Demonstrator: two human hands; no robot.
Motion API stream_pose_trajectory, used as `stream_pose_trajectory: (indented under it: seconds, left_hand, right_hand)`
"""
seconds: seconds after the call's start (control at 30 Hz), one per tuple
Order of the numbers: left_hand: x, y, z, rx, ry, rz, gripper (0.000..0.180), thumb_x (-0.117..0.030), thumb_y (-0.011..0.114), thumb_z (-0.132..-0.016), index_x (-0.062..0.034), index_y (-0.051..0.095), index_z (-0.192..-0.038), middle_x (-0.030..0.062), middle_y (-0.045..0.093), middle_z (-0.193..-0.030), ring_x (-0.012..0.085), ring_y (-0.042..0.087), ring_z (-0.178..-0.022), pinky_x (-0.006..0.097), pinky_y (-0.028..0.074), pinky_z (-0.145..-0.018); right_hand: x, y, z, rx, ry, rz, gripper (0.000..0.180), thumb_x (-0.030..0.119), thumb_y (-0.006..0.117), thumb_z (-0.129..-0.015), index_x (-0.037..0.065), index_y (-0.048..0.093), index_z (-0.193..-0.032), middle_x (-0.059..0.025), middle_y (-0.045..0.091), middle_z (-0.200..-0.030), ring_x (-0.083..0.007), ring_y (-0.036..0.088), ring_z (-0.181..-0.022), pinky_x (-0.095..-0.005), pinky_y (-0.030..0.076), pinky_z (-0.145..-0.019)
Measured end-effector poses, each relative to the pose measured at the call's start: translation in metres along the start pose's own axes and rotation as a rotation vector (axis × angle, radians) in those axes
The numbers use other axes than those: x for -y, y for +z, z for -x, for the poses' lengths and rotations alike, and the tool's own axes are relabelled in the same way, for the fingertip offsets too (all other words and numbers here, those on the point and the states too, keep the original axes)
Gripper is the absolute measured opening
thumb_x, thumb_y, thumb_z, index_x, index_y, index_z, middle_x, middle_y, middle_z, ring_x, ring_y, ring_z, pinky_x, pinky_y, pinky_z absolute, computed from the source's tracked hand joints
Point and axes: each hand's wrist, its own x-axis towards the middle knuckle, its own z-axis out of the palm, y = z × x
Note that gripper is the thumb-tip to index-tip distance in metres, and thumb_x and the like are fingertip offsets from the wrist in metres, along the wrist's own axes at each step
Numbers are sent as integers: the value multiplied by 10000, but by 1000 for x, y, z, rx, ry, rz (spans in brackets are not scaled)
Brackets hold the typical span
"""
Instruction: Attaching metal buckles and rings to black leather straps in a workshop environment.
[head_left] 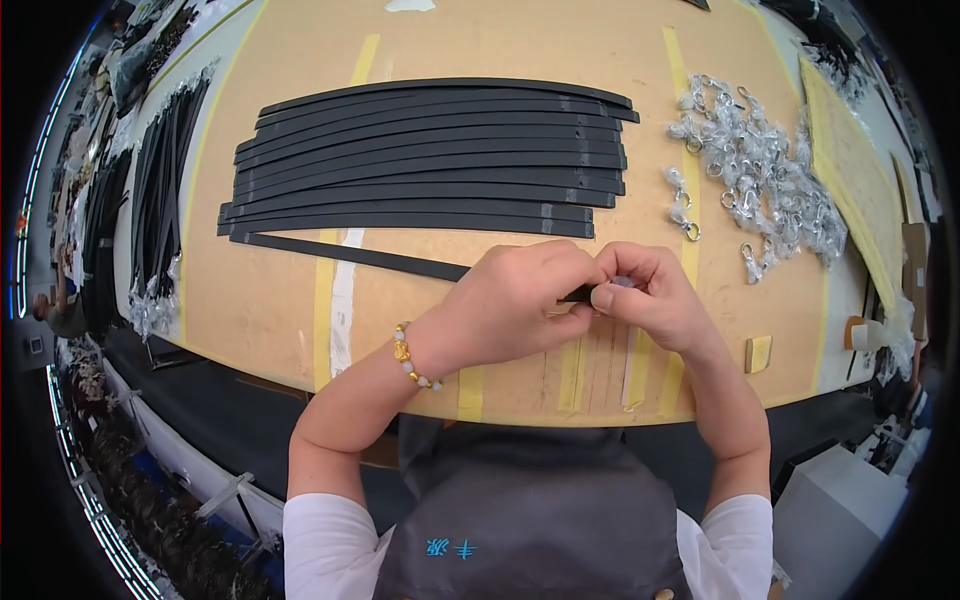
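My left hand [520, 300] is closed around a thin black strap [370, 255], whose long tail runs out to the left across the table. Close against it, my right hand [655, 300] pinches at the strap's short end, thumb against fingers. A small piece in clear plastic [623, 282] peeks out between the right fingers; most of it is hidden. Just beyond my hands lies a wide stack of flat black straps [430, 160], side by side and partly overlapping.
Plastic-wrapped metal clasps with rings [760, 170] are heaped at the right. Long finished-looking black straps [165, 180] with wrapped ends lie at the left. A small yellow block [759, 353] rests near the front right edge. Yellow tape strips [680, 60] cross the tan tabletop [520, 40].
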Motion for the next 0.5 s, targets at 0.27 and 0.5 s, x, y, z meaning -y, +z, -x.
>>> stream_pose_trajectory:
  seconds: [0.27, 0.5]
  left_hand:
    - [1, -8, -5, 43, -78, 59, 256, -14, 784, -706, 0, 595, -877, 105, 654, -815, 232, 681, -733, 306, 576, -680]
    - [4, -7, -4, 53, -111, 86, 234, -4, 764, -713, 0, 594, -875, 97, 654, -811, 212, 673, -724, 298, 572, -665]
  right_hand:
    - [3, -3, 0, -23, 68, -8, 183, 196, 733, -923, 26, 665, -931, 73, 593, -791, 6, 468, -699, -190, 359, -607]
    - [3, -4, -1, 16, 74, -35, 217, 227, 741, -938, 25, 664, -953, 62, 610, -803, 3, 494, -712, -183, 381, -618]
